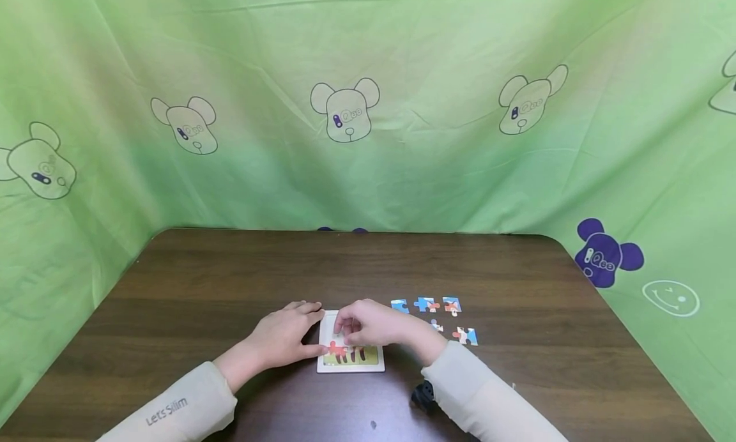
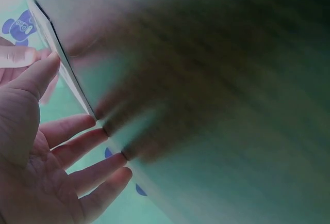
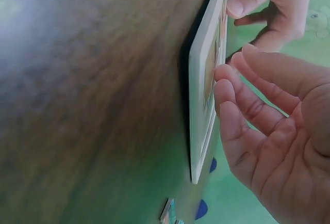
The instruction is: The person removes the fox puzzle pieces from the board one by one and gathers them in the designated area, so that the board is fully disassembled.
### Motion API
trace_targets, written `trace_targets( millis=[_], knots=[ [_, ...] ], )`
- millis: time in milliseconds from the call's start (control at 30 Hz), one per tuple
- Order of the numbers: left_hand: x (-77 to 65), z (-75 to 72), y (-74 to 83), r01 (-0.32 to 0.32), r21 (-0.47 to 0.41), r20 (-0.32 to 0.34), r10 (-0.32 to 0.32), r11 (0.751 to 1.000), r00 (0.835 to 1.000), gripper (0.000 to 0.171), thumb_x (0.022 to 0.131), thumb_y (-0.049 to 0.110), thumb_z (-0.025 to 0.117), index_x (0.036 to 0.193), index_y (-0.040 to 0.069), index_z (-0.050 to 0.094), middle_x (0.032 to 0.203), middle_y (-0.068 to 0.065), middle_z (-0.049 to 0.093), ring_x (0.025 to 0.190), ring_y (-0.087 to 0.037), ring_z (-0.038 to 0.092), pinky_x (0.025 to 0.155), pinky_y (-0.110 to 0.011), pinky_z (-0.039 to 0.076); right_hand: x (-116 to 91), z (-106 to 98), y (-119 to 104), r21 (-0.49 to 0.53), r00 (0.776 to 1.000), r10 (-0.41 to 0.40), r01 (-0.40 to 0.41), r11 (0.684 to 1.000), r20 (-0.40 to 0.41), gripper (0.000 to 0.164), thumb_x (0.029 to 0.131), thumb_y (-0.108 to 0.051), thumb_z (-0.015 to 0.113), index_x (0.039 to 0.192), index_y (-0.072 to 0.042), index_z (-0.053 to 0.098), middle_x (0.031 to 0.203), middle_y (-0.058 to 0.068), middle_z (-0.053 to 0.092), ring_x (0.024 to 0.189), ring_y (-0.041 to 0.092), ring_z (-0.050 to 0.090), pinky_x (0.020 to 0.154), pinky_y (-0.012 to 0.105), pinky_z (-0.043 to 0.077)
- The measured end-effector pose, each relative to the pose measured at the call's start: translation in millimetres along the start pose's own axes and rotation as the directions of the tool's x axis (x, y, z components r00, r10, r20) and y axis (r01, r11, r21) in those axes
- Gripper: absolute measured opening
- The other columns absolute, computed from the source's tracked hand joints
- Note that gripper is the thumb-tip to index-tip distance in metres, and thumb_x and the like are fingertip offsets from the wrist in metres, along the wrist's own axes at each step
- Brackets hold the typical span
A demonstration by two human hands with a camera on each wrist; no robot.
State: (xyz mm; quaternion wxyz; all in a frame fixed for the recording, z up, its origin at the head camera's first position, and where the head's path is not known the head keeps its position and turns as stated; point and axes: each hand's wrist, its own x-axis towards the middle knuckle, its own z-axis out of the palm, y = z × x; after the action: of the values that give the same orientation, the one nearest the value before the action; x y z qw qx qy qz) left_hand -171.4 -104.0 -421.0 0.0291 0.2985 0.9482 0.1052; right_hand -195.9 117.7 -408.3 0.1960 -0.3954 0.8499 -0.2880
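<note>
A small white-framed jigsaw puzzle board [image 1: 352, 368] lies flat on the table, its lower part filled with red, dark and yellow-green picture pieces. My left hand [image 1: 282, 335] rests at the board's left side, fingers spread and fairly straight, thumb on the frame's edge. Over the upper part of the board is my right hand [image 1: 372, 322], its fingers loosely bent. In the right wrist view, the right fingertips [image 3: 225, 87] are at the board's face and the thumb stands apart from them. No piece shows between them; what lies under the fingertips is hidden.
Several loose jigsaw pieces lie right of the board, among them a blue one [image 1: 399, 306], a blue-and-orange one [image 1: 452, 304] and a lower one [image 1: 466, 335]. A black object [image 1: 423, 396] sits by the right sleeve. A green printed curtain [image 1: 356, 174] hangs behind the brown table [image 1: 230, 269].
</note>
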Motion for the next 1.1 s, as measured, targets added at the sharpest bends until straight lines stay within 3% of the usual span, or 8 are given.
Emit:
trace_targets(
  millis=[367, 767, 1100],
  knots=[
    [1.2, 1.4, -2.0, -0.013, 0.015, -0.023, 0.014, 1.0, 1.0, 0.065, 0.083, 0.047, 0.074, 0.131, 0.004, 0.064, 0.14, -0.012, 0.06, 0.129, -0.037, 0.056, 0.096, -0.05, 0.053, 7, 7, -9, -0.057, 0.999, 0.017, -0.015, 0.998, 0.049, 0.014, 0.085, -0.002, 0.072, 0.096, -0.008, 0.068, 0.068, -0.009, 0.051, 0.061, -0.003, 0.044, 0.06, 0.014, 0.04],
    [-0.4, -5.8, -3.1, -0.041, 0.016, 0.015, 0.041, 0.999, 0.999, 0.054, 0.086, 0.038, 0.073, 0.129, 0.007, 0.065, 0.14, -0.014, 0.059, 0.129, -0.036, 0.056, 0.1, -0.05, 0.051, 6, 8, -13, -0.086, 0.998, 0.008, -0.003, 0.996, 0.058, 0.019, 0.083, 0.002, 0.073, 0.098, -0.007, 0.065, 0.074, -0.002, 0.053, 0.064, -0.003, 0.041, 0.063, 0.013, 0.039],
    [1.1, -3.1, -5.2, -0.045, 0.01, 0.022, 0.045, 0.999, 0.999, 0.055, 0.087, 0.039, 0.072, 0.131, 0.007, 0.064, 0.141, -0.014, 0.059, 0.131, -0.036, 0.055, 0.101, -0.05, 0.05, 5, 9, -12, -0.042, 0.999, 0.013, -0.011, 0.999, 0.037, 0.018, 0.083, 0.003, 0.072, 0.096, -0.007, 0.064, 0.073, -0.007, 0.052, 0.064, -0.003, 0.043, 0.062, 0.014, 0.04]
  ],
)
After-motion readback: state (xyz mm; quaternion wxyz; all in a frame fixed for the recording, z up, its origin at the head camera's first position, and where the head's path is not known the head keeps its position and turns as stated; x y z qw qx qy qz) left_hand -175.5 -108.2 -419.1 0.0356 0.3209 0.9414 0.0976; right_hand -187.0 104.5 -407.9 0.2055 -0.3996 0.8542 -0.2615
